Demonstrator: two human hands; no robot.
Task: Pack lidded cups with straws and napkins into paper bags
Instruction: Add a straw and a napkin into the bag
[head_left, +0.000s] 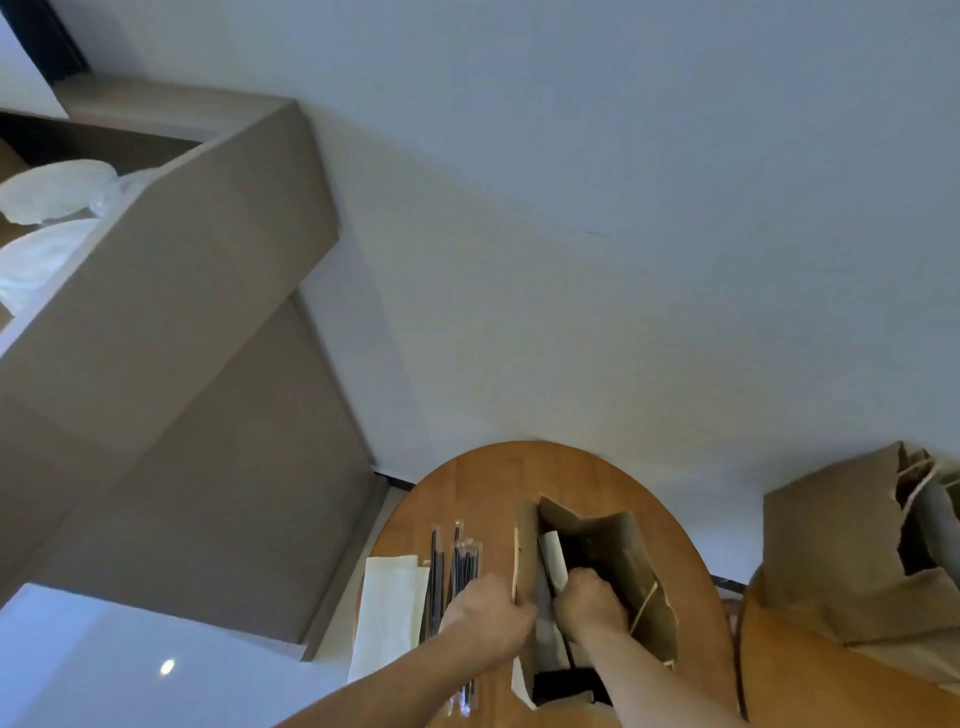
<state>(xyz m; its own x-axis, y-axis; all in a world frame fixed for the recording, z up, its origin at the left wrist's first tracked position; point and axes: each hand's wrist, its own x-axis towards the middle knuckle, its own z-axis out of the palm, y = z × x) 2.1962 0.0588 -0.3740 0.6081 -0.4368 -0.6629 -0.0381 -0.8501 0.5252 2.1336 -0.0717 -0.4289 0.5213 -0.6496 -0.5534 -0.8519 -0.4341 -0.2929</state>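
The left hand pinches the near rim of the open paper bag, probably to hold its mouth wide and steady on the counter. The right hand, fingers curled, seems to be feeding a black straw and a white napkin inside. I cannot tell whether a cup is in there. Spare straws and napkins lie just left, within reach.
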